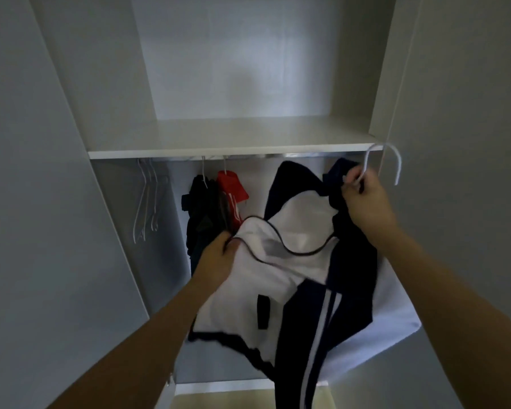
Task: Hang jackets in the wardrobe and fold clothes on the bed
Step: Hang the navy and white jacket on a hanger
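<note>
A navy jacket with white lining and white sleeve stripes hangs open in front of the wardrobe. My right hand grips the neck of a white hanger together with the jacket's collar, just below the shelf edge. My left hand pinches the jacket's dark-trimmed front edge, pulling the white lining side outward. The metal rail runs under the shelf; the hanger's hook is beside its right end, not over it.
A black jacket and a red garment hang on the rail at the middle. Several bare white hangers hang at the left. A white shelf sits above the rail. Wardrobe side panels close in left and right.
</note>
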Demonstrator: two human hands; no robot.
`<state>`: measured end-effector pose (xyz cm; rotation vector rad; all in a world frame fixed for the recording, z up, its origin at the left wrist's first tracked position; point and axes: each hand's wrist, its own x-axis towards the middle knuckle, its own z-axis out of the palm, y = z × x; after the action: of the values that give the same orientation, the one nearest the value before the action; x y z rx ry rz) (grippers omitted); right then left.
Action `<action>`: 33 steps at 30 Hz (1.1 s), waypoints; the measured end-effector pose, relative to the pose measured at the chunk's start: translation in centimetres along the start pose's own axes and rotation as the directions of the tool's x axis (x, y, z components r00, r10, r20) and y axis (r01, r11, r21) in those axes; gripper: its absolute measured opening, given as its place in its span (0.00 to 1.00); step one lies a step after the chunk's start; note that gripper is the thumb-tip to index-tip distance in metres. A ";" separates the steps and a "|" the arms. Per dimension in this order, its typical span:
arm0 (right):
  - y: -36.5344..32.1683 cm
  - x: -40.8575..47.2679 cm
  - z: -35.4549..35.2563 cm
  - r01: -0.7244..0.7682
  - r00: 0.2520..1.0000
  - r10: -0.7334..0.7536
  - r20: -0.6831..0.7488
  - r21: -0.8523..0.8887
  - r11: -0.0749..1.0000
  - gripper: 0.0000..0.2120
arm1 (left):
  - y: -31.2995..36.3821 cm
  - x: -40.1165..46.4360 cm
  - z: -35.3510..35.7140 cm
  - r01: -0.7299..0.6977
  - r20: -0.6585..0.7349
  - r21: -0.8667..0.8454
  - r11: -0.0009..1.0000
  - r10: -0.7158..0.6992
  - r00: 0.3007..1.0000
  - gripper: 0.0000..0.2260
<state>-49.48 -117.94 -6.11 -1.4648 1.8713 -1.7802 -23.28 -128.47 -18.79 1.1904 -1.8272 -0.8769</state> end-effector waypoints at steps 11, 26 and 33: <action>3.3 -5.1 2.8 -0.399 0.777 0.227 0.586 0.180 0.899 0.36 | 11.8 1.3 -1.1 -0.542 0.191 0.163 0.824 0.513 0.837 0.06; 4.2 -4.3 0.3 -0.316 0.943 0.272 0.191 0.254 0.914 0.11 | 1.7 -0.2 -1.1 -0.027 0.334 0.279 0.960 -0.070 0.940 0.09; 4.9 -5.4 -2.4 -0.256 0.919 0.183 0.349 0.176 0.950 0.28 | 7.2 1.8 -2.5 -0.591 0.476 0.701 0.400 0.354 0.805 0.15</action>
<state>-50.95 -113.35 -12.12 -1.3144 1.5504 -1.4766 -24.48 -128.17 -11.10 0.9358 -2.7555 0.2983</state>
